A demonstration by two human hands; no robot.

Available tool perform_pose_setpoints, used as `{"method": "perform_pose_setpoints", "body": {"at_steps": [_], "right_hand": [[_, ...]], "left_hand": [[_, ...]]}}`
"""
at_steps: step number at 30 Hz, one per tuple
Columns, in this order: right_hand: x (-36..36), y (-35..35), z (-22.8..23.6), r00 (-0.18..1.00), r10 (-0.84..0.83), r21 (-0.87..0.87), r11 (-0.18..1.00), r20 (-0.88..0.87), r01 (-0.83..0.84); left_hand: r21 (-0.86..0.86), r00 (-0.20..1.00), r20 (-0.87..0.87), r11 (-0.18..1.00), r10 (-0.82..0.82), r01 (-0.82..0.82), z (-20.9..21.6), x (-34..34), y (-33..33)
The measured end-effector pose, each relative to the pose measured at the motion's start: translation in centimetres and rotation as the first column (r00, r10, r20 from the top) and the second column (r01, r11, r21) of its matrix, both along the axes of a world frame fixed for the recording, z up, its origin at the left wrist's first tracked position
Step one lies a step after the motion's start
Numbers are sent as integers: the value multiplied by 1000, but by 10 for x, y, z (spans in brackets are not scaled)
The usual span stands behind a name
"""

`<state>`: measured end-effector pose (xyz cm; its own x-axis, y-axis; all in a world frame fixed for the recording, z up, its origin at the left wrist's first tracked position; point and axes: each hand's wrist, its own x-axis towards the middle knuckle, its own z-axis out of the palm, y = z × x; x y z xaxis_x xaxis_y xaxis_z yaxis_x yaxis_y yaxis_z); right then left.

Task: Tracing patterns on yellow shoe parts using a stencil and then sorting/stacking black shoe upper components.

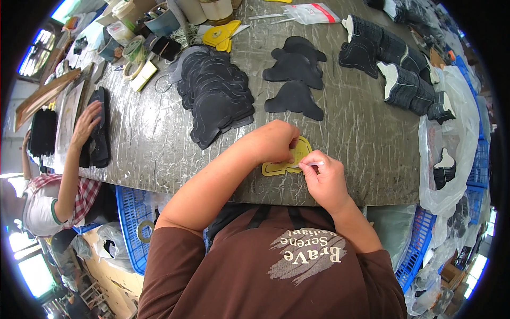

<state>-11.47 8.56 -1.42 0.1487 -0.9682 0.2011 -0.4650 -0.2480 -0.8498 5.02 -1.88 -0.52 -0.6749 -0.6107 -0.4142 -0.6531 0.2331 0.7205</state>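
A yellow template (273, 169) with slots along its border lies on the table in front of me. My left hand (274, 140) is curled over it, fingertips pressing it down. Between the thumb and fingers of my right hand (327, 179) is a slim white pen (317, 164), its tip at the template's lower right edge. Whatever lies under the template is hidden. Just beyond my hands is a single black shaped piece (294, 99), with a few overlapping black pieces (295, 69) behind it. Left of these, a fanned stack of black pieces (218, 103) shows pale outlines.
Tubs and cups (159, 21), plus more yellow templates (220, 34), stand at the back left. Bundled black pieces with white ends (396, 87) line the right, beside a plastic bag (451, 138) and blue crates (422, 239). A co-worker's hand (85, 125) is at the left.
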Motion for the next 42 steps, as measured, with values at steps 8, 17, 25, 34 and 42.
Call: {"method": "perform_pose_setpoints", "body": {"at_steps": [8, 17, 25, 34, 42], "right_hand": [[-4, 2, 3, 998, -11, -19, 1000, -60, 10], [-3, 5, 3, 993, -10, -64, 998, -113, 2], [-11, 9, -1, 997, -67, -50, 997, -26, 66], [-30, 22, -7, 993, -118, -59, 991, 7, 118], [-40, 24, 0, 986, -146, -65, 988, -77, 142]], "left_hand": [[-17, 1000, 6, 1000, -18, 19, -1, 0, 0], [-34, 1000, 25, 999, -16, 17, 0, 0, 0], [1, 1000, 7, 1000, -2, 2, 0, 0, 0], [12, 1000, 27, 1000, -4, 4, 4, -2, 2], [-63, 998, 58, 998, 8, -4, 1, -3, 3]]}}
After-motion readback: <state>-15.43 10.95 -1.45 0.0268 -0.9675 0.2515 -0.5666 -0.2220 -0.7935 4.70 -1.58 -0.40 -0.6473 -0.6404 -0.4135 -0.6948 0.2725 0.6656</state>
